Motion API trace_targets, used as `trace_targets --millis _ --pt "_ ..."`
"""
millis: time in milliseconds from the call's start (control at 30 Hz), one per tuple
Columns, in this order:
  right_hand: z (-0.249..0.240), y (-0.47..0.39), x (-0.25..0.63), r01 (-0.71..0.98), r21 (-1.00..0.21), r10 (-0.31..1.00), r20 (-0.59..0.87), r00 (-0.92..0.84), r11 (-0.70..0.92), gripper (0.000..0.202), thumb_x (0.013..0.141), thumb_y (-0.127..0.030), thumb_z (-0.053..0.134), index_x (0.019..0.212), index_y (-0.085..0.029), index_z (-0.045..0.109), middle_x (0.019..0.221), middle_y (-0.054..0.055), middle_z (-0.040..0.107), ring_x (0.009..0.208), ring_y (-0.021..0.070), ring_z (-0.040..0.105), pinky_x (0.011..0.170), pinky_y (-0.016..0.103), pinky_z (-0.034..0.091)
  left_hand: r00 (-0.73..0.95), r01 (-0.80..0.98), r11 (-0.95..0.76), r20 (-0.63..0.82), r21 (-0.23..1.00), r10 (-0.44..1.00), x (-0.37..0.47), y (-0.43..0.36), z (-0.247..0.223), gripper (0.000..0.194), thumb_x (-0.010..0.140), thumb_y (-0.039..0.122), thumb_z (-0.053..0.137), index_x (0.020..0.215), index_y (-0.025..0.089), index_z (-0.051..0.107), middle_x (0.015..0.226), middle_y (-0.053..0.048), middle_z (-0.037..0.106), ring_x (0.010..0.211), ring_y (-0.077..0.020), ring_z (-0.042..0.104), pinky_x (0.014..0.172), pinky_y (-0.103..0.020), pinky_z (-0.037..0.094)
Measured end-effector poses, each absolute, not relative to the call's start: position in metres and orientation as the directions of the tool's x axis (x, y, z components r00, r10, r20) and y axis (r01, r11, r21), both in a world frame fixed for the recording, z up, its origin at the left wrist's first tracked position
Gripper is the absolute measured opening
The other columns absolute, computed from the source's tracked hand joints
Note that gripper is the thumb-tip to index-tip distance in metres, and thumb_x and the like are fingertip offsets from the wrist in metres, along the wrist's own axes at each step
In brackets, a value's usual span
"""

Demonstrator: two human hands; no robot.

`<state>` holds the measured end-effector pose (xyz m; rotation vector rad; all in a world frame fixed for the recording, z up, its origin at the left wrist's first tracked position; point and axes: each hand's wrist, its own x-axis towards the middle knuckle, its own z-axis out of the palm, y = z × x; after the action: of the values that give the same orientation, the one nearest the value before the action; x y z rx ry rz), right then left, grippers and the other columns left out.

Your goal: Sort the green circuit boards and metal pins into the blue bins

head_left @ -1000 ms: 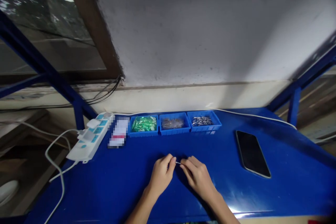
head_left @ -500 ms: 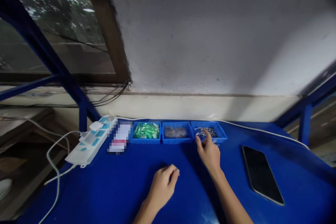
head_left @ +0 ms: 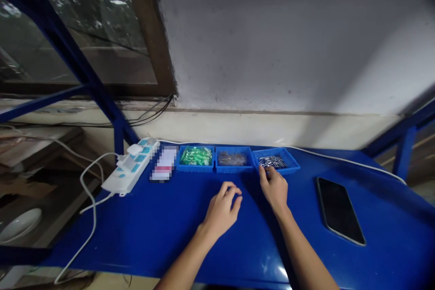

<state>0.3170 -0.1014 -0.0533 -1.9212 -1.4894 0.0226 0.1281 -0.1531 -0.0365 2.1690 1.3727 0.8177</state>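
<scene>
Three blue bins stand in a row at the back of the table. The left bin (head_left: 195, 168) holds green packets, the middle bin (head_left: 233, 169) brownish clear packets, and the right bin (head_left: 291, 168) thin metal pieces. At the near edge of the right bin is my right hand (head_left: 274, 186), its fingers bent; whether they hold anything is hidden. My left hand (head_left: 224, 206) hovers over the table in front of the middle bin, fingers curved and apart, with nothing seen in it.
A white power strip (head_left: 131, 172) with plugs and a white cable lies at the left, beside a blurred flat item (head_left: 165, 163). A black phone (head_left: 340, 210) rests at the right. Behind the blue table (head_left: 152, 235) is a wall; blue frame bars rise on both sides.
My right hand has drawn back from over the metal pieces to the bin's near edge. The fingers of my left hand have spread, and it is nearer the bins. The camera view has shifted.
</scene>
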Motion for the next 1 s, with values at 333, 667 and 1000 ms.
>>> trace_targets --millis 333,667,1000 --pt "-0.071 -0.155 0.363 0.574 -0.787 0.622 0.336 0.707 -0.226 0.043 0.079 -0.053 0.049 0.092 -0.015 0.062 0.076 0.004 0.056 0.067 0.0186 0.052 0.063 0.03 0.039 0.301 0.768 -0.381 0.234 0.514 0.924 0.153 -0.109 -0.025 0.03 0.092 0.042 0.039 0.102 0.021 0.058 0.105 -0.008 0.057 0.094 -0.0252 0.06 0.083 -0.04 0.045" --pt "-0.063 -0.158 0.369 0.345 -0.92 0.627 0.159 0.763 -0.187 0.051 0.074 -0.048 0.056 0.106 -0.009 0.063 0.099 0.014 0.065 0.092 0.027 0.059 0.079 0.037 0.044 -0.081 0.557 -0.141 0.222 0.818 0.972 0.11 -0.162 -0.042 0.051 0.088 0.04 0.048 0.13 0.018 0.028 0.128 -0.015 0.038 0.112 -0.0252 0.05 0.091 -0.043 0.045" --pt "-0.041 -0.165 0.346 0.587 -0.784 0.648 0.342 0.68 -0.203 0.046 0.081 -0.048 0.048 0.111 -0.016 0.062 0.095 0.011 0.06 0.08 0.0228 0.058 0.069 0.034 0.045 0.195 0.695 -0.273 0.191 0.665 0.962 0.104 -0.155 -0.04 0.007 0.079 0.025 0.061 0.08 0.021 0.054 0.135 -0.008 0.041 0.118 -0.03 0.049 0.091 -0.045 0.046"
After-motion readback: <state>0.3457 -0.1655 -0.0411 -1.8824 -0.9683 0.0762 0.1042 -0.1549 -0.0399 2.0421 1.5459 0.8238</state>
